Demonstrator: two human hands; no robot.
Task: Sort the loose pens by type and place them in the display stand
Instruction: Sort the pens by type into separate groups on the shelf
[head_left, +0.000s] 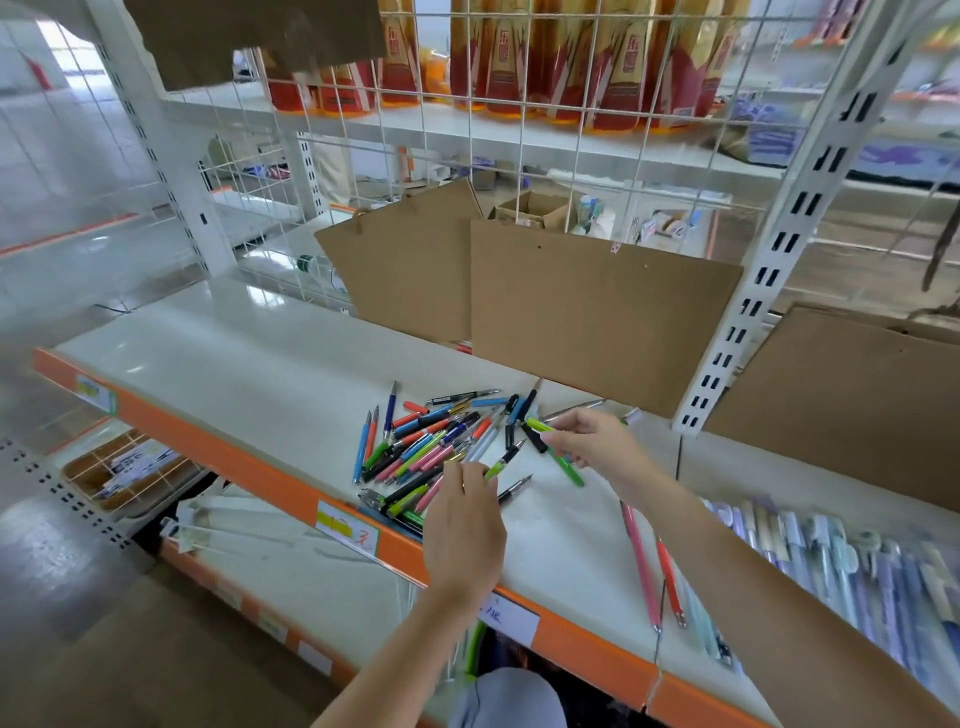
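1. I am looking down from a head camera at a white shop shelf (249, 364) with an orange front edge, where a heap of loose pens (426, 441) is lying scattered, many of them uncapped with nibs showing.
2. My right hand (592, 441) is hovering just right of the heap, its fingers (558, 439) pinching a bright green pen (550, 441) near its middle; a black piece, perhaps a cap, is showing at the pinch, but I cannot tell for sure.
3. My left hand (465, 525) is reaching in at the near edge of the heap, its fingertips (470, 475) closing on a yellow-green pen with a black nib section (501, 462). I judge I am pairing like colours, which is why both hands are working on green ones.
4. A pink pen (640, 561) and a red pen (670, 582) are lying side by side, well apart from the heap and to its right, probably set aside as a sorted type.
5. Pale blue and lilac pens (831, 571) are lying in rows at the far right of the shelf.
6. I cannot make out a display stand for certain; brown cardboard sheets (597, 312) are leaning against the wire grid behind.
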